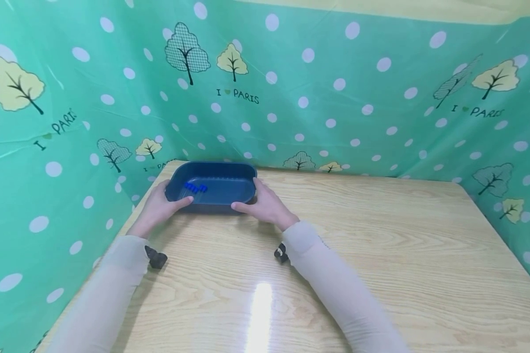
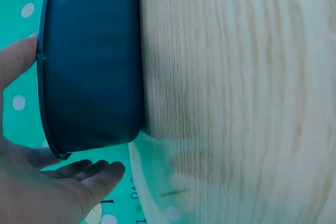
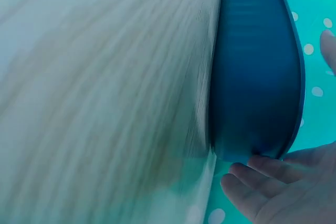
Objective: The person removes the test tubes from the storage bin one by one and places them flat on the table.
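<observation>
A dark blue plastic basin [image 1: 223, 191] with rounded corners stands on the far left of the wooden table. Inside lie several small bright blue pieces [image 1: 196, 188], with faint clear streaks running from them. At the basin's left end, my left hand [image 1: 161, 205] holds the rim, thumb at the near edge and index finger round the corner; its other fingers stretch out past the end wall. My right hand [image 1: 265, 202] spreads at the opposite end. In the right wrist view its fingers [image 3: 262, 174] touch the end wall, while the thumb [image 3: 329, 51] stands off the rim.
The wooden table [image 1: 357, 235] stretches to the right and toward me. A green dotted cloth [image 1: 327, 98] hangs close behind the basin and along both sides. Dark wrist devices sit under both sleeves, and a bright light reflection [image 1: 259, 314] lies on the near tabletop.
</observation>
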### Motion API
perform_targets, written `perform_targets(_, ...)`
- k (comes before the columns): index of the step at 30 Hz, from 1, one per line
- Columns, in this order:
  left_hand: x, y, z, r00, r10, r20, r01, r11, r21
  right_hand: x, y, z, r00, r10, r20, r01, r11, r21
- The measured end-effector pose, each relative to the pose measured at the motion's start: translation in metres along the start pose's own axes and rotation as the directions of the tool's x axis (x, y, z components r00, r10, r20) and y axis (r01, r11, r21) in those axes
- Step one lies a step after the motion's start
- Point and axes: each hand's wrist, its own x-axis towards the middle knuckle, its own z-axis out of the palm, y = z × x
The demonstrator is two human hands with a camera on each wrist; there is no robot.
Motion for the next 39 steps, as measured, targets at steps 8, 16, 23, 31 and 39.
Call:
perform_targets(8, 0.003, -0.003, 0.001, 1.0, -0.015, 0.017, 0.015, 1.0, -0.019, 0.004, 0.002, 0.005, 0.999, -0.001, -0.04, 0.005, 0.997, 0.083)
perform_targets(16, 0.003, -0.004, 0.0, 0.999, -0.016, 0.036, 0.017, 0.999, -0.037, 0.002, 0.001, 0.008, 0.998, 0.046, -0.052, -0.039, 0.99, 0.136)
perform_targets(23, 0.002, -0.003, 0.0, 0.999, -0.019, 0.045, 0.021, 0.998, -0.054, 0.003, 0.002, 0.009, 0.994, 0.075, -0.079, -0.063, 0.987, 0.146)
perform_targets(31, 0.001, -0.001, 0.0, 0.999, -0.018, 0.049, 0.022, 0.997, -0.073, 0.003, 0.001, 0.01, 0.992, 0.083, -0.095, -0.067, 0.984, 0.162)
perform_targets(39, -0.001, -0.002, 0.0, 0.998, -0.019, 0.053, 0.023, 0.997, -0.079, 0.004, 0.001, 0.011, 0.994, 0.075, -0.082, -0.059, 0.981, 0.183)
